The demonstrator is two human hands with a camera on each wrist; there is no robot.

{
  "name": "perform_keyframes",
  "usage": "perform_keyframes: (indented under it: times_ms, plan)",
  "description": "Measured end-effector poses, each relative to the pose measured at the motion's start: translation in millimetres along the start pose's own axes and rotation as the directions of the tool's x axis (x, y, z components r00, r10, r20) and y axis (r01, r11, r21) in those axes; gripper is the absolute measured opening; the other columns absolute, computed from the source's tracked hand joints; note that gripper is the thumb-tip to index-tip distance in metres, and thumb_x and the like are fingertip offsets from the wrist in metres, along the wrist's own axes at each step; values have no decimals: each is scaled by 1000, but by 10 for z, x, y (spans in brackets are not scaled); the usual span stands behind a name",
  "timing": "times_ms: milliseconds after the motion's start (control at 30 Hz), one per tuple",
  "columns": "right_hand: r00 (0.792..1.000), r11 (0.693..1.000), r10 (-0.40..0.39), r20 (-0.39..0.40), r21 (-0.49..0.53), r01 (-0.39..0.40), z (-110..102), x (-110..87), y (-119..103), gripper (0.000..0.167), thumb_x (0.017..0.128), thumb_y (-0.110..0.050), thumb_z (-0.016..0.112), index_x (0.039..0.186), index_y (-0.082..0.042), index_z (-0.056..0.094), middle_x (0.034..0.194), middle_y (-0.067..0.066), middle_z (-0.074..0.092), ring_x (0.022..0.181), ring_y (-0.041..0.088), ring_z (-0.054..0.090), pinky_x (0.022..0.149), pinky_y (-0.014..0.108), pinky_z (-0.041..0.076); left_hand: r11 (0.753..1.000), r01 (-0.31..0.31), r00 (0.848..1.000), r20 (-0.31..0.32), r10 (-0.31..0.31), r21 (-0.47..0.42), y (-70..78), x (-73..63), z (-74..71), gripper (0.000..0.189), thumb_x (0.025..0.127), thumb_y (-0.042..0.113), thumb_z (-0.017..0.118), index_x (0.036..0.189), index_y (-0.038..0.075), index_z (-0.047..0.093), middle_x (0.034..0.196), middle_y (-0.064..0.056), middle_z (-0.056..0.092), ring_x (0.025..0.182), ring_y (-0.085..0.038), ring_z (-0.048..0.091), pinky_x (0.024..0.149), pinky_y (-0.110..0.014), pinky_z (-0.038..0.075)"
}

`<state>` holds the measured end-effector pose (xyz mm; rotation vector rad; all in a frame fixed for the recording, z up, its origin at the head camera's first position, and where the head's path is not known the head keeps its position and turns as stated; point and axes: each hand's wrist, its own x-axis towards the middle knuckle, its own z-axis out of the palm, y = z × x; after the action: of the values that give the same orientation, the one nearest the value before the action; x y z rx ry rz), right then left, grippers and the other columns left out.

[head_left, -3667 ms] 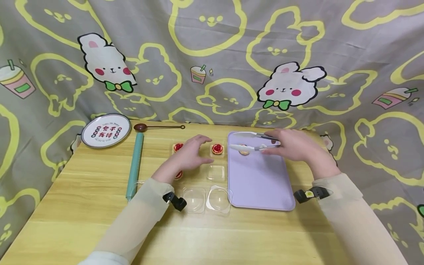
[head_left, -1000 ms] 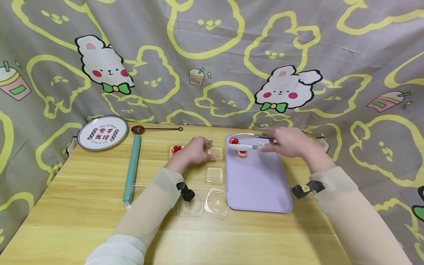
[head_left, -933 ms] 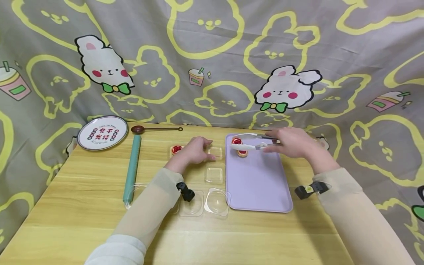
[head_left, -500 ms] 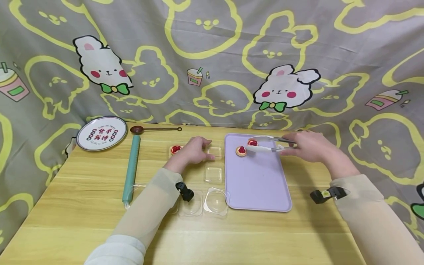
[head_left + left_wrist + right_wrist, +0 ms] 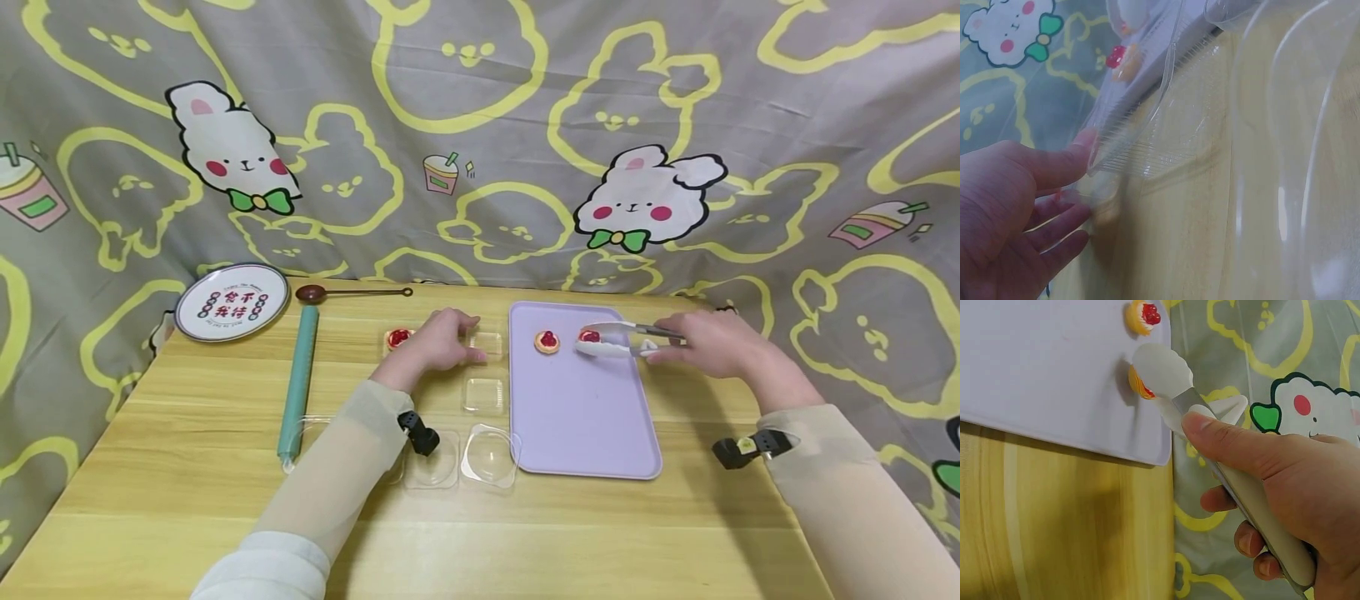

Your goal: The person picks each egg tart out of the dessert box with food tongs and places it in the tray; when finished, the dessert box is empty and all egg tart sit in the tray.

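Observation:
My right hand (image 5: 708,342) grips a pair of tongs (image 5: 630,337) with pale tips. Between those tips is a small red-topped tart (image 5: 589,336), low over or on the lilac tray (image 5: 585,425); exact contact is hard to tell. Left of it on the tray sits a second tart (image 5: 547,342), seen also in the right wrist view. My left hand (image 5: 442,342) holds a clear plastic box (image 5: 487,343) at its edge, thumb and fingers around it; the left wrist view shows the thumb (image 5: 1075,156) at the rim. Another tart (image 5: 398,337) sits in a clear box behind my left hand.
Another clear box (image 5: 485,395) stands nearer me, with round-domed clear lids (image 5: 491,457) in front. A teal rolling pin (image 5: 300,379), a dark brown spoon (image 5: 311,293) and a white plate (image 5: 232,302) lie at the left. A patterned curtain (image 5: 510,142) hangs behind the table.
The tart in the tongs has gone from the clear box to the tray, rightward past the other tart and slightly nearer me. The left hand has stayed by the now bare box.

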<state>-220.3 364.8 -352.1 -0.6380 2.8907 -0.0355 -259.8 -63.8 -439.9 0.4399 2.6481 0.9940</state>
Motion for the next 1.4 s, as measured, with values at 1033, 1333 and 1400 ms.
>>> perform_keyframes:
  times_ms: [1033, 1333, 1400]
  plan:
    - [998, 993, 60, -24, 99, -57, -212, -129, -125, 85, 90, -70, 72, 144, -5, 64, 116, 11, 75, 103, 32, 70, 81, 58, 56, 997, -73, 996, 60, 71, 31, -30, -20, -108, 90, 88, 36, 89, 159, 4, 45, 155, -20, 52, 144, -35, 48, 120, -45, 38]
    - [998, 997, 22, -54, 79, -17, -412, 42, -487, 91, 88, -75, 70, 147, -6, 62, 129, 13, 72, 105, 31, 70, 90, 61, 55, 992, -126, 991, -37, 127, 16, -135, -235, -509, 86, 92, 38, 85, 160, 5, 44, 161, -17, 47, 149, -34, 41, 123, -47, 34]
    - [998, 997, -2, -60, 79, 7, -437, 106, -569, 91, 88, -74, 71, 148, -7, 62, 132, 13, 71, 109, 33, 69, 92, 62, 54, 990, -137, 989, -46, 138, 15, -195, -293, -604, 86, 93, 38, 84, 161, 5, 42, 162, -15, 45, 149, -33, 41, 122, -48, 35]
